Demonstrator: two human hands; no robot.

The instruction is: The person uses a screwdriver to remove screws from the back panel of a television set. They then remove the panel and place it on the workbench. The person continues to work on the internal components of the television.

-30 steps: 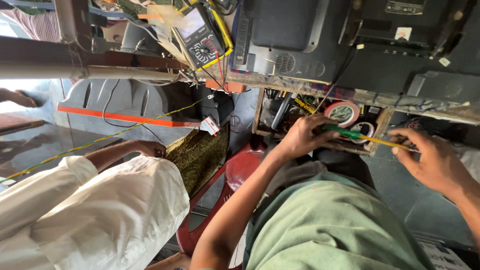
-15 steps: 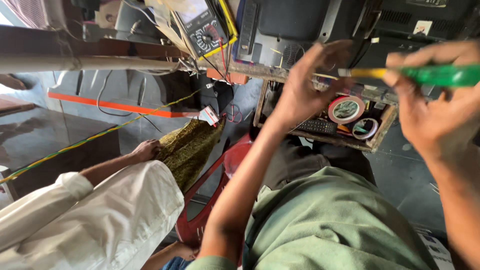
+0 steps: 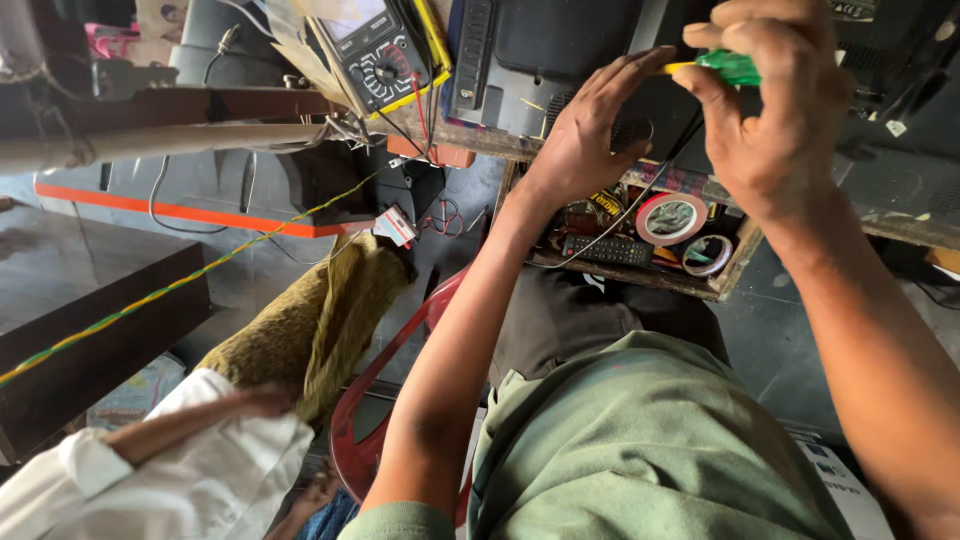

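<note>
Currently gripping green-handled screwdriver in right hand, fingers clenched round handle, far right. Resting left hand, open and holding nothing, fingers spread on black device casing on table. Probably lining up tip on casing; bringing tip squarely onto a fastener, left hand steadying. Multimeter lying far left.

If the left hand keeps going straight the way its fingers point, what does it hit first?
Most likely the black back panel of the device on the bench: the left hand already has its fingertips at or on it, though depth is hard to judge.
</note>
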